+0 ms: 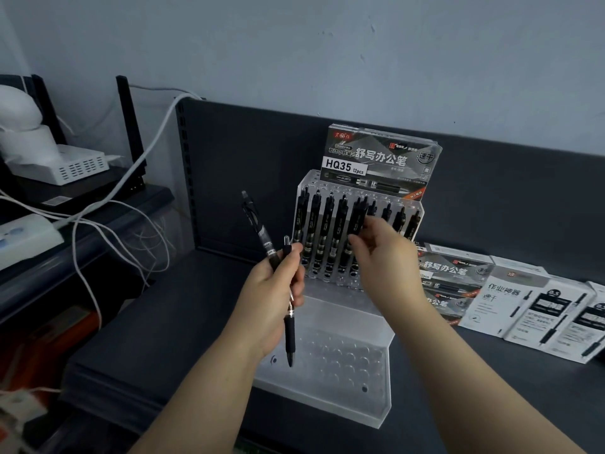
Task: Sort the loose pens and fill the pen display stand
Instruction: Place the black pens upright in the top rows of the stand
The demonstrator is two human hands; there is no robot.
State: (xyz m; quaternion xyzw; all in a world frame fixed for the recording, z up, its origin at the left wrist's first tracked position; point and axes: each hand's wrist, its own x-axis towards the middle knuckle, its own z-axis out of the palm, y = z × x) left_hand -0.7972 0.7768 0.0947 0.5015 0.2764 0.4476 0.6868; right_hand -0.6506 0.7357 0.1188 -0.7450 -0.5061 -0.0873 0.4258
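Two hands (386, 253), one display stand (357, 388), two loose pens (258, 231) (both left-held).

Both forearms were bare to the frame's lower edge, with no sleeves showing. The left hand (273, 291) and right hand (384, 257) wore no gloves.

- The pens (330, 231) are showing black barrels with clear sections.
- The pen display stand (343, 371) is looking frosted clear, dotted with rows of round holes.
- The box (379, 158) on top is showing grey with a white label and a red mark.
- The shelf (147, 322) is appearing dark grey.
- The boxes (523, 309) beside it are showing white with black print.
- The cables (131, 178) are showing white.
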